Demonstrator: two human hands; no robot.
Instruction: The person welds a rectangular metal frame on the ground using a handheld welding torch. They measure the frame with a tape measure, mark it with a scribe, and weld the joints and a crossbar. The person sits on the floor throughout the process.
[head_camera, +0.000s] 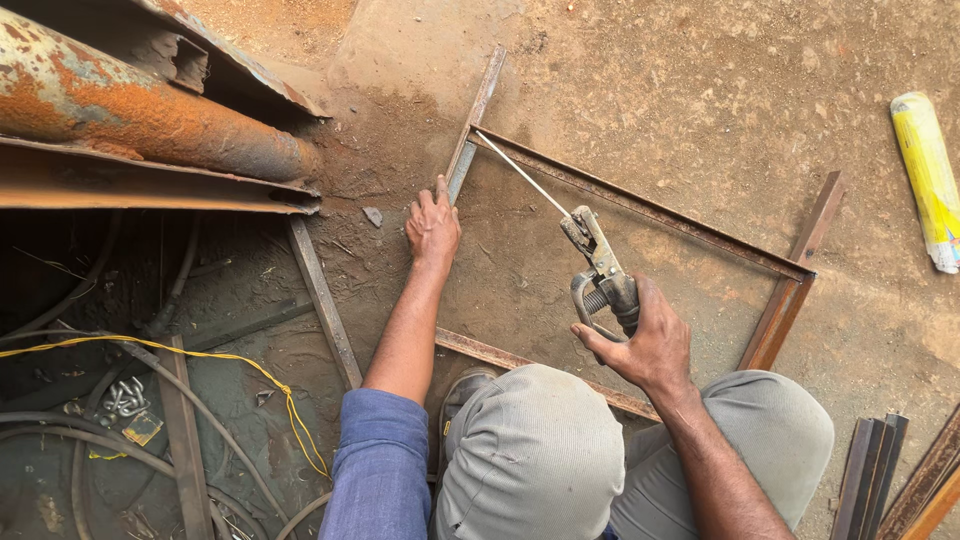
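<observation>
A rectangular frame of rusty steel angle bars (650, 210) lies on the dirt floor in front of my knees. My left hand (432, 228) presses down on the frame's left bar (462, 165) near its far corner. My right hand (645, 345) grips a welding electrode holder (600, 270). Its thin rod (522, 172) reaches up and left, with the tip at the frame's far left corner. My grey trousers and a shoe fill the bottom centre.
A thick rusty pipe (150, 115) and steel sections lie at the upper left. Below them are cables, a yellow wire (250, 370) and scrap bars. A yellow and white packet (928, 175) lies at the right edge. More angle bars (885, 475) lie at the bottom right.
</observation>
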